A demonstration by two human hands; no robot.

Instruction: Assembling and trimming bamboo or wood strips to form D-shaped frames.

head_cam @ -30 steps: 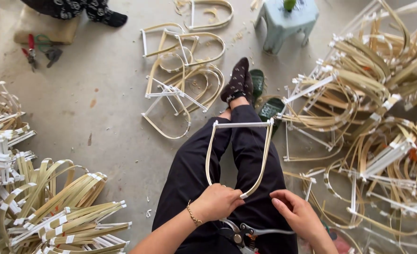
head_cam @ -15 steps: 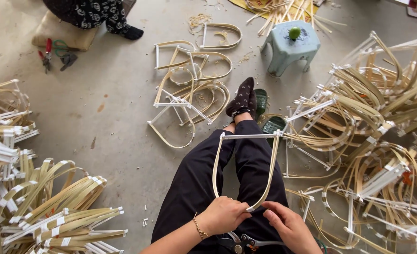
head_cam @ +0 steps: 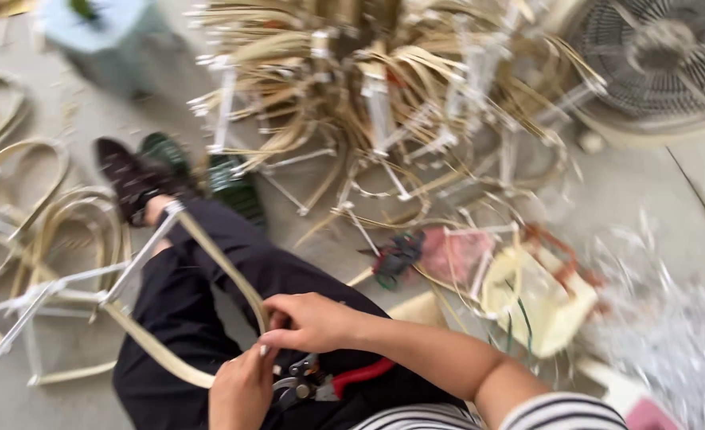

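A U-shaped bamboo frame with a white crossbar lies across my lap, over black trousers. My right hand, coming in on a striped sleeve, grips the frame's curved end. My left hand holds the lower strip just beneath it, touching the right hand. A pair of red-handled pliers rests on my lap right beside both hands. My foot in a dark patterned sock stretches out beyond the crossbar.
A big tangled pile of bamboo frames fills the floor ahead. A floor fan stands far right, a pale stool far left. Green sandals, a yellow bag, clear plastic scraps and loose frames lie around.
The view has swung to the right and closer, so the fan and bags now show. Both hands stay on the frame's curved end; the right hand now reaches over it.
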